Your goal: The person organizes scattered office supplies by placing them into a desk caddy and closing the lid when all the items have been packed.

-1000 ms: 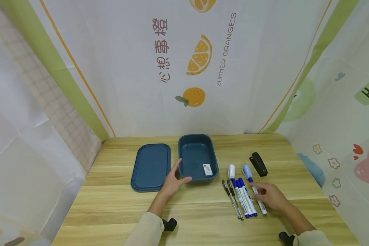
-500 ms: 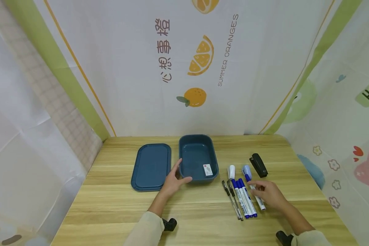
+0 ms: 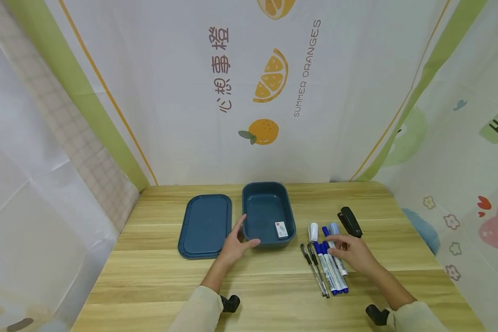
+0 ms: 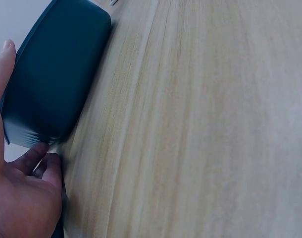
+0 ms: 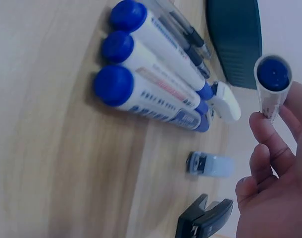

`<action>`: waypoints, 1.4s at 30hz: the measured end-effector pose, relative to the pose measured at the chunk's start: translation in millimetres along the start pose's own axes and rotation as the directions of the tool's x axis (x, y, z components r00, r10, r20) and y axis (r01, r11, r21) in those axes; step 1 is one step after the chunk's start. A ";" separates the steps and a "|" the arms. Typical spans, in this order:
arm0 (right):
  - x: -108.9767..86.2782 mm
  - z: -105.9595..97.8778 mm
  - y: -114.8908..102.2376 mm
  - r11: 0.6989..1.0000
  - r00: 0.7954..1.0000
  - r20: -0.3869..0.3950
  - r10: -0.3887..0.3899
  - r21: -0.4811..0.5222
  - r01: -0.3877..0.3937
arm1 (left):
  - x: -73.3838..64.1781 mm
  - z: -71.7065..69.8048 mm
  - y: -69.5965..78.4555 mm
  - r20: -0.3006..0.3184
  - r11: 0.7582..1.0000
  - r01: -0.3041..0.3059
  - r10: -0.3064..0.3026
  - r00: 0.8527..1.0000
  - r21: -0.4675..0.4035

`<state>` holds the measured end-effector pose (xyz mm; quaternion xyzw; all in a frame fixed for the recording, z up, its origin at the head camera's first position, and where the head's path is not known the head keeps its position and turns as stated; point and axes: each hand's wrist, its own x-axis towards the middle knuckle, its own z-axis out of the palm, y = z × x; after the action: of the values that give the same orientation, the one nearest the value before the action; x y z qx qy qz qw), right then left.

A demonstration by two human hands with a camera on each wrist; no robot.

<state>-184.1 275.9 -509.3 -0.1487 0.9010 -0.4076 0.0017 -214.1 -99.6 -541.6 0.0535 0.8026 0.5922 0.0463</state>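
Note:
My right hand (image 3: 357,256) pinches a white marker (image 5: 268,96) with a blue end, lifted above the table beside several like markers (image 3: 331,272) lying in a row. The thumb and fingers of my left hand (image 3: 232,249) are spread around the near left corner of a dark blue open box (image 3: 289,203), touching it. Inside that box, near its front right corner, lies a small white packet (image 3: 281,229). In the left wrist view the box's outer wall (image 4: 57,69) shows, with my left fingertips against its lower edge.
A matching blue lid (image 3: 205,226) lies left of the box. Two black-and-clear pens (image 3: 314,272) lie left of the markers. Beyond the markers are small rounded white (image 3: 313,232) and pale blue (image 5: 213,164) items and a black stapler (image 3: 349,221). Printed curtains surround the table.
My right hand has lifted the marker from the table at the right of the row and moved it left, over the other markers. The left hand has stayed at the box.

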 end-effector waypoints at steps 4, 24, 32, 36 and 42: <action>5.9 2.2 -5.9 1.000 1.000 0.008 0.001 -0.001 -0.001 | 0.5 -0.3 -0.1 -0.001 1.000 0.002 -0.002 1.000 -0.002; 41.5 31.9 -37.5 0.996 0.995 -0.070 -0.072 0.045 0.076 | 0.3 -4.7 0.2 0.011 1.000 -0.007 0.007 1.000 -0.015; 51.8 42.7 -50.5 0.992 0.989 -0.100 -0.113 0.049 0.118 | -1.3 -7.8 1.6 0.015 1.000 -0.017 0.016 1.000 0.009; 57.2 47.7 -55.5 0.991 0.984 -0.144 -0.101 0.071 0.112 | -1.2 -4.4 2.6 0.030 1.000 -0.023 0.023 0.999 -0.002; 71.6 61.7 -62.9 0.995 0.983 -0.171 -0.061 0.072 0.075 | -3.8 -2.8 6.6 0.026 1.000 -0.021 0.021 0.999 -0.001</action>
<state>-228.2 172.1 -495.8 -0.1441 0.8757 -0.4535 -0.0828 -210.5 -100.9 -534.4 0.0698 0.8010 0.5924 0.0505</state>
